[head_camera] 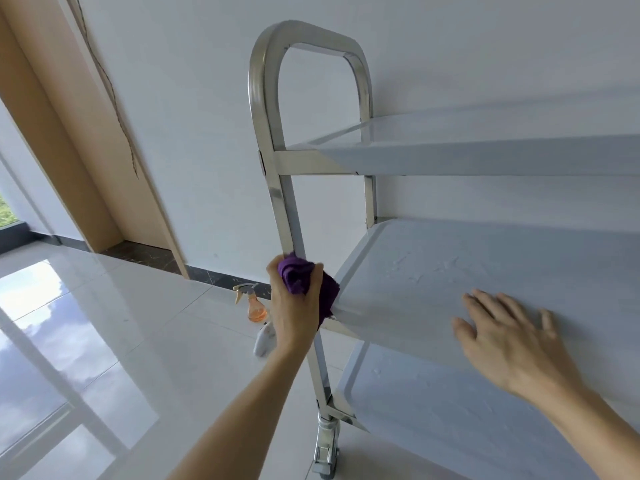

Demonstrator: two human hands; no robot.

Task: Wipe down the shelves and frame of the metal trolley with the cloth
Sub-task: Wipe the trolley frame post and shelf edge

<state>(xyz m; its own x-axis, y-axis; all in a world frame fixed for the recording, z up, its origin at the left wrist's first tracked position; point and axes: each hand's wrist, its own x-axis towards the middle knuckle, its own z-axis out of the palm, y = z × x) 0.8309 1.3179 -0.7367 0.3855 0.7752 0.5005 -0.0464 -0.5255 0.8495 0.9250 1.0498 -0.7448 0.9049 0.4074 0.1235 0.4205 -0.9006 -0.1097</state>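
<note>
The metal trolley stands against the white wall, with three shelves and a looped frame at its left end. My left hand grips a bunched purple cloth and holds it against the near left upright, at the corner of the middle shelf. Part of the cloth hangs over that shelf corner. My right hand lies flat with spread fingers on the middle shelf, to the right of the cloth.
An orange spray bottle stands on the tiled floor left of the trolley, with a white bottle next to it, partly behind my left wrist. A castor sits under the near left leg. A wooden door frame is at the left.
</note>
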